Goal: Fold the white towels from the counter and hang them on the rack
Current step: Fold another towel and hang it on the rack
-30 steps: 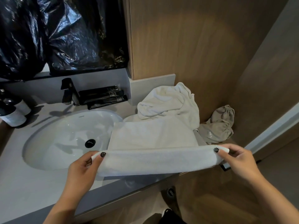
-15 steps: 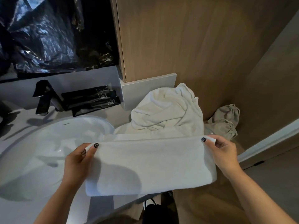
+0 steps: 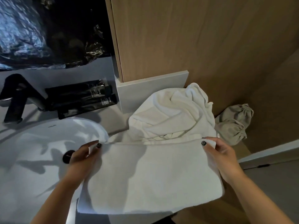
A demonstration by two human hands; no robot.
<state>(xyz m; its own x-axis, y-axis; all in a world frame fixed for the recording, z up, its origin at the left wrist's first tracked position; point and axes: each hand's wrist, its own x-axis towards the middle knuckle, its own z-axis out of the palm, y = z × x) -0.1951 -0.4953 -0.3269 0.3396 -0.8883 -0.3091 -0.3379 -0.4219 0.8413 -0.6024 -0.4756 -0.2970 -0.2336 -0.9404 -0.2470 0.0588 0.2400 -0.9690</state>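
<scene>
Towel [image 3: 150,178] now hangs lower, doubled, off counter [image 3: 119,123].

A black faucet [image 3: 15,97] stands at left above the white sink [image 3: 40,143] — dark tubes [image 3: 80,98] beside it, beige pouches [image 3: 234,123] at right.

folded white towel [image 3: 150,183] held up flat, crumpled towel pile [image 3: 174,117] behind on counter

Two white towels [image 3: 150,180] (one crumpled), two hands [image 3: 82,156], one sink [image 3: 32,143].
</scene>
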